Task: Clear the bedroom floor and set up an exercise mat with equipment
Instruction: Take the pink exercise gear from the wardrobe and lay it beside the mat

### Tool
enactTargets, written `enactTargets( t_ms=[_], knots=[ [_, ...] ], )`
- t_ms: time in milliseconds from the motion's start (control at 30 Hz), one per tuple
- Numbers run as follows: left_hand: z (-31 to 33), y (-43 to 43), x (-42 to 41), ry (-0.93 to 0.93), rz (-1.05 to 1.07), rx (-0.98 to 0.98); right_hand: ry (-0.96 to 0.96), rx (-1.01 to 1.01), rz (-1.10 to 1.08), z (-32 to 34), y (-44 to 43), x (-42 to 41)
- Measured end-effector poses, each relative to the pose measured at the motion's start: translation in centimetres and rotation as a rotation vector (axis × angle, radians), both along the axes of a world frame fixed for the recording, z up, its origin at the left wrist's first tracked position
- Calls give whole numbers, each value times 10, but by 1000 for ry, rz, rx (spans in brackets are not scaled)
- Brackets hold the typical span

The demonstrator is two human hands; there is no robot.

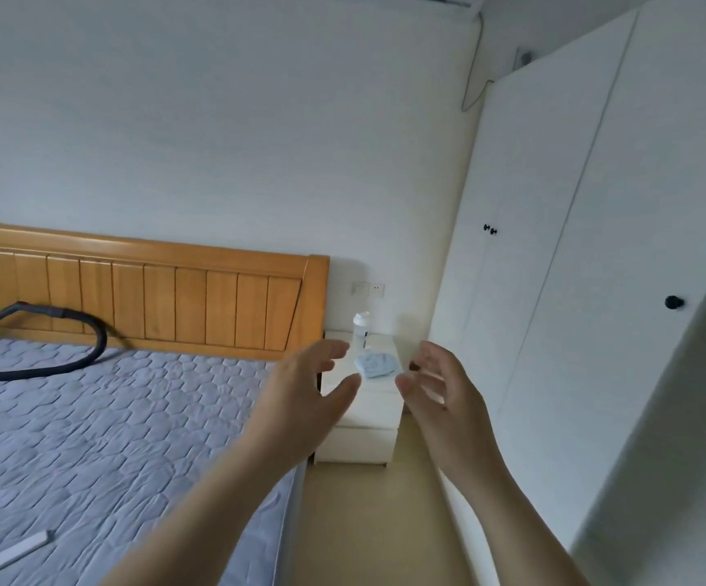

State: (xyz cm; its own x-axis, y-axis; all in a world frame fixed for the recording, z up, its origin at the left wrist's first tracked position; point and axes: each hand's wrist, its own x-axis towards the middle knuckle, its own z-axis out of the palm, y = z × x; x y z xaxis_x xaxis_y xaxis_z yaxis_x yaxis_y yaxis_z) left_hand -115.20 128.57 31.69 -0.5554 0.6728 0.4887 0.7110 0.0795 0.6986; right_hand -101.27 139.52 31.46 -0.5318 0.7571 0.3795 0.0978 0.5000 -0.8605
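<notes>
My left hand and my right hand are both raised in front of me, fingers spread, holding nothing. They hover in front of a white nightstand beside the bed. On the nightstand lie a folded light-blue cloth and a white bottle, which stands upright at the back. A strip of beige floor runs between the bed and the wardrobe. No exercise mat is in view.
The bed with a grey quilted cover fills the left, with a wooden headboard. A black hose with a blue end and a white bar lie on it. A white wardrobe lines the right.
</notes>
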Motion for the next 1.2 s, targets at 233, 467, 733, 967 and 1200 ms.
enactTargets(
  t_ms=[233, 467, 733, 967, 1200],
  knots=[
    [-2, 104, -48, 4, -105, -7, 91, -46, -131, 1, 90, -45],
    [15, 224, -70, 27, -196, -5, 165, -79, -233, 15, 199, -55],
    [16, 363, -64, 14, -392, 28, 173, -75, -440, 20, 303, -24],
    [28, 499, -21, -19, -740, 90, 186, 9, -753, 31, 384, 30],
    [60, 599, 42, -85, -1140, 121, 201, 114, -1135, 57, 411, 82]
  ],
)
